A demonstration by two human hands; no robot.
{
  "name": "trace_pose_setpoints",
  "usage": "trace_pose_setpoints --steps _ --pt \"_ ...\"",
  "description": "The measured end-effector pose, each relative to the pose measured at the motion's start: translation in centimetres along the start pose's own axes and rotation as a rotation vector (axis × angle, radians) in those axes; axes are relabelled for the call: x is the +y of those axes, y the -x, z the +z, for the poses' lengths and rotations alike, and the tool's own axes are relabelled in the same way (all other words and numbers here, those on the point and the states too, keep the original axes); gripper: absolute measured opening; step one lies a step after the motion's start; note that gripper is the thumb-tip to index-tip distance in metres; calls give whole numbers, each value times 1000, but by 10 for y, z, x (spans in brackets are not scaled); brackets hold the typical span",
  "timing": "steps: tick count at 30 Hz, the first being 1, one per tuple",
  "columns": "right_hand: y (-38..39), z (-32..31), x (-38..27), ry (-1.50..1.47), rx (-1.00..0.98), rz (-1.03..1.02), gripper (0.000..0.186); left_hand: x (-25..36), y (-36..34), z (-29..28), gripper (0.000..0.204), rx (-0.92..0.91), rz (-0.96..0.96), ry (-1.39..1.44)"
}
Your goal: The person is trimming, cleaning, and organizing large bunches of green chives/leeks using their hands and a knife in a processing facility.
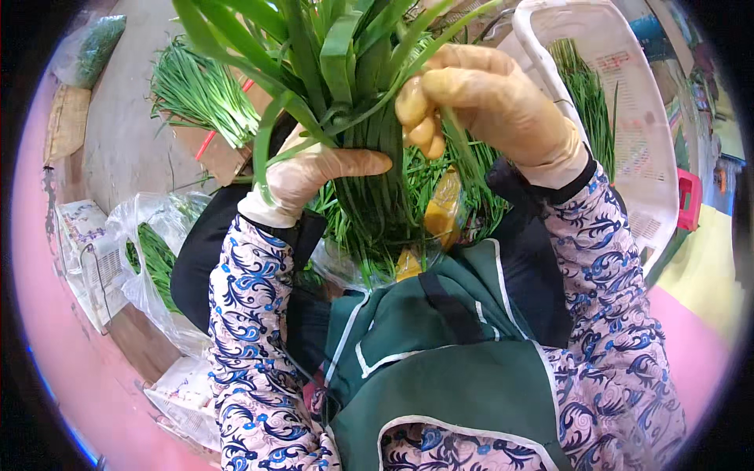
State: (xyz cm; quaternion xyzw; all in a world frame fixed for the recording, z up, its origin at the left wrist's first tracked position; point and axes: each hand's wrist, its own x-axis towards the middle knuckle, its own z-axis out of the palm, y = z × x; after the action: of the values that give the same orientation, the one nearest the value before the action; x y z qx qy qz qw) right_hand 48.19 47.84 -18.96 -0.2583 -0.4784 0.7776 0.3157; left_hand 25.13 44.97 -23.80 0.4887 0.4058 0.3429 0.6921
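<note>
An upright bunch of garlic chives (369, 173), with long flat green leaves fanning out at the top, stands in front of me. My left hand (302, 173), in a pale glove, is wrapped round its middle, thumb across the front. A green leaf (345, 118) loops around the bunch just above that thumb. On the bunch's right side my gloved right hand (479, 102) has its fingers curled in against the leaves, closed on a leaf end; their tips partly hide it. Loose green stalks (471, 173) hang below the right hand.
Cut chives lie on cardboard (184, 137) at far left. A white plastic crate (648, 133) with chives stands at right. Clear bags (129, 228) with greens are at left. Below the bunch, more greens (338, 208) and a yellow-printed bag (444, 204) lie near my green apron (448, 377).
</note>
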Motion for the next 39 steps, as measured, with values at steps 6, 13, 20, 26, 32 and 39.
trace_pose_setpoints --steps 6,13,20,26,32,39 --pt "-2 -45 -12 -96 -159 -590 36 -16 -13 -8 60 -33 72 -21" --pt "29 -89 -51 5 391 -643 24 3 -7 -7 59 70 73 6" --pt "30 -89 -39 234 845 -353 17 -7 6 -19 46 69 36 168" --pt "23 -85 -31 633 523 -375 16 -13 16 -20 42 220 68 164" --pt "12 -63 67 1412 -190 234 30 1 17 -9 49 270 96 96" --pt "-3 -58 59 1402 -11 216 30 17 34 -21 40 167 193 201"
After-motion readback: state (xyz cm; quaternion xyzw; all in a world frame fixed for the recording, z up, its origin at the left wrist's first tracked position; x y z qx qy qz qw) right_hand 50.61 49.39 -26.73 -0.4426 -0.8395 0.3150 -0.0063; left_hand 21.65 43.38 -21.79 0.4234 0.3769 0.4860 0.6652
